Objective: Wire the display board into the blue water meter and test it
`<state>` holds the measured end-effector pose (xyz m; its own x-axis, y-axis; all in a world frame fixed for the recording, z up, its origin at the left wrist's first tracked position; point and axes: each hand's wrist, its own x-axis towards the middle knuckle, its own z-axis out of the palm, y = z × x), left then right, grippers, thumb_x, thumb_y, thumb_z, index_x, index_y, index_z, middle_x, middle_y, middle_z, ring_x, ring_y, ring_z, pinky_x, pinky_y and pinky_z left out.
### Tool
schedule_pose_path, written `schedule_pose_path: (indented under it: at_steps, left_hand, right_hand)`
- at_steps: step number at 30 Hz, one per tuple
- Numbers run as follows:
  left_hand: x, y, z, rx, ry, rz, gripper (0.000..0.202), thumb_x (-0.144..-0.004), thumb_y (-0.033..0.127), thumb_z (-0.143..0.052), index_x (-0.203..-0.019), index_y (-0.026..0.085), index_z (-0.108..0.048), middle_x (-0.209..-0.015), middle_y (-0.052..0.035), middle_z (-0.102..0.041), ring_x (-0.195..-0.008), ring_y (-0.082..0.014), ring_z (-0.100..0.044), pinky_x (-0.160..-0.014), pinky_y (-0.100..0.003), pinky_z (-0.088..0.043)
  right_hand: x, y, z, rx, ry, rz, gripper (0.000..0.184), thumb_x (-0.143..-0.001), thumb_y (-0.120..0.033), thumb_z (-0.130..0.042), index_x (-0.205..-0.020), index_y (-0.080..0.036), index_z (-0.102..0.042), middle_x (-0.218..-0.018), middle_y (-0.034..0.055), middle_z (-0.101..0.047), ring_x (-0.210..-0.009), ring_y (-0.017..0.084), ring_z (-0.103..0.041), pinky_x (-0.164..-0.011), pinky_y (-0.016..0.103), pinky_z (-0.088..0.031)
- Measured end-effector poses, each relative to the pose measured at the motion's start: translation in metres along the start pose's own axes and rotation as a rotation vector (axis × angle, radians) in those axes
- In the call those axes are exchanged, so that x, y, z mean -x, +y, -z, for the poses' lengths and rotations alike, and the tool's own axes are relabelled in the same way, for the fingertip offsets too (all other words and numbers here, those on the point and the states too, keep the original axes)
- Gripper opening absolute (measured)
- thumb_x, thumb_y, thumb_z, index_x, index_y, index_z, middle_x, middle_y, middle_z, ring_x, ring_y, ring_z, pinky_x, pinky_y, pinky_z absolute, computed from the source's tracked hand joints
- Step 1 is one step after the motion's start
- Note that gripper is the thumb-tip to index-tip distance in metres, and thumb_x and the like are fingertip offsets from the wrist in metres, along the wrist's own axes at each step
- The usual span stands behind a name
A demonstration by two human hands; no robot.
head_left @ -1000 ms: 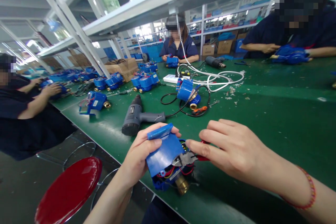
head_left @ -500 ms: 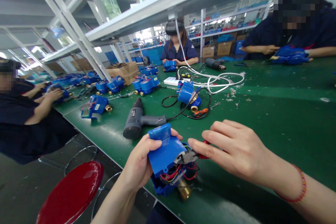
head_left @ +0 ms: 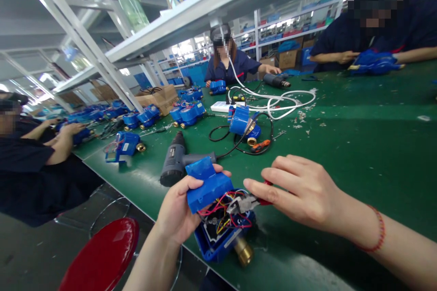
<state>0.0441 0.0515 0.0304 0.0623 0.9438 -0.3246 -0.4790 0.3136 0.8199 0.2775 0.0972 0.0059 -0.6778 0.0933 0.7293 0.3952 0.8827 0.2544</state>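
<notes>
Factory assembly workshop. Long green counter (head_left: pixel 341 141) is carrying batches of near-identical blue units (head_left: pixel 189 113) with brass fittings (head_left: pixel 140 147); one opened blue unit (head_left: pixel 218 250) is showing its wiring under a pair of pliers (head_left: pixel 244 203). Grey heat guns (head_left: pixel 173 161) are lying out, white power strip (head_left: pixel 223 106) is sitting by looped cable (head_left: pixel 290 100), scraps (head_left: pixel 301 119) are littering the surface. Co-workers (head_left: pixel 229 72) in navy tops (head_left: pixel 331 42) are working around it. Metal shelf (head_left: pixel 177 16) is running overhead, storage racks (head_left: pixel 257 32) are lining the background, cardboard boxes (head_left: pixel 287 59) are standing there, red stool (head_left: pixel 102 250) is waiting alongside.
</notes>
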Motion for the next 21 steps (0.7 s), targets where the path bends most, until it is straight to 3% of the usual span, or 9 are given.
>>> schedule_pose_path:
  at_steps: [4,5,8,9,11,13,16,21]
  left_hand:
    - [-0.002,0.001,0.001,0.034,-0.001,0.009,0.03,-0.075,0.013,-0.053,-0.102,0.01,-0.067,-0.103,-0.0145,-0.075,-0.091,-0.026,-0.072,-0.084,-0.037,-0.057]
    - [-0.002,0.001,0.003,0.037,-0.006,-0.003,0.032,-0.076,0.012,-0.055,-0.106,0.01,-0.066,-0.106,-0.0143,-0.075,-0.095,-0.0265,-0.071,-0.085,-0.037,-0.057]
    - [0.007,-0.001,0.009,0.014,-0.002,-0.064,0.046,-0.078,0.011,-0.062,-0.123,0.016,-0.057,-0.112,-0.0105,-0.073,-0.1,-0.0241,-0.07,-0.088,-0.034,-0.055]
    - [0.012,-0.003,0.011,-0.003,0.008,-0.089,0.053,-0.078,0.012,-0.066,-0.128,0.02,-0.052,-0.111,-0.0085,-0.073,-0.099,-0.0224,-0.07,-0.088,-0.031,-0.055]
    - [0.025,-0.008,0.014,-0.044,0.051,-0.138,0.062,-0.076,0.015,-0.073,-0.131,0.026,-0.047,-0.108,-0.005,-0.073,-0.099,-0.0198,-0.07,-0.088,-0.027,-0.054]
    - [0.038,-0.015,0.014,-0.095,0.135,-0.185,0.064,-0.072,0.019,-0.078,-0.127,0.03,-0.046,-0.106,-0.0031,-0.072,-0.098,-0.0198,-0.07,-0.086,-0.026,-0.053]
    - [0.053,-0.026,0.012,-0.178,0.229,-0.252,0.063,-0.063,0.025,-0.085,-0.113,0.033,-0.046,-0.098,-0.0001,-0.07,-0.089,-0.0224,-0.07,-0.075,-0.028,-0.055]
    - [0.06,-0.038,0.008,-0.31,0.322,-0.355,0.064,-0.057,0.03,-0.087,-0.105,0.032,-0.044,-0.096,0.0026,-0.066,-0.075,-0.0201,-0.068,-0.063,-0.028,-0.054]
  right_hand:
    - [0.001,0.005,-0.002,-0.044,0.114,-0.123,0.031,-0.088,-0.011,-0.058,-0.118,-0.015,-0.059,-0.088,0.0082,-0.065,-0.077,0.019,-0.053,-0.066,0.035,-0.044]
    - [0.001,0.008,-0.002,-0.09,0.168,-0.244,0.033,-0.087,-0.012,-0.059,-0.12,-0.016,-0.059,-0.092,0.0089,-0.065,-0.082,0.02,-0.055,-0.07,0.037,-0.046]
    - [0.002,0.021,-0.002,-0.456,0.274,-0.823,0.031,-0.088,-0.027,-0.059,-0.119,-0.021,-0.061,-0.094,0.0075,-0.064,-0.083,0.021,-0.06,-0.07,0.038,-0.051]
    - [0.004,0.026,-0.002,-0.6,0.254,-0.99,0.031,-0.089,-0.034,-0.057,-0.115,-0.019,-0.063,-0.09,0.0077,-0.065,-0.078,0.021,-0.061,-0.065,0.037,-0.052]
    - [0.008,0.035,-0.003,-0.732,0.154,-1.172,0.036,-0.086,-0.039,-0.055,-0.11,-0.014,-0.065,-0.084,0.0099,-0.065,-0.071,0.023,-0.062,-0.058,0.037,-0.053]
    - [0.012,0.039,-0.005,-0.6,0.014,-1.19,0.047,-0.076,-0.035,-0.061,-0.116,-0.01,-0.063,-0.09,0.0134,-0.066,-0.078,0.027,-0.064,-0.065,0.042,-0.054]
    - [0.015,0.037,-0.008,-0.449,-0.132,-1.062,0.066,-0.07,-0.032,-0.063,-0.131,-0.01,-0.054,-0.107,0.0155,-0.064,-0.096,0.032,-0.064,-0.082,0.048,-0.052]
    - [0.005,0.015,-0.003,-0.49,-0.081,-0.887,0.044,-0.078,-0.03,-0.057,-0.119,-0.014,-0.056,-0.117,0.0149,-0.064,-0.102,0.029,-0.063,-0.083,0.045,-0.054]
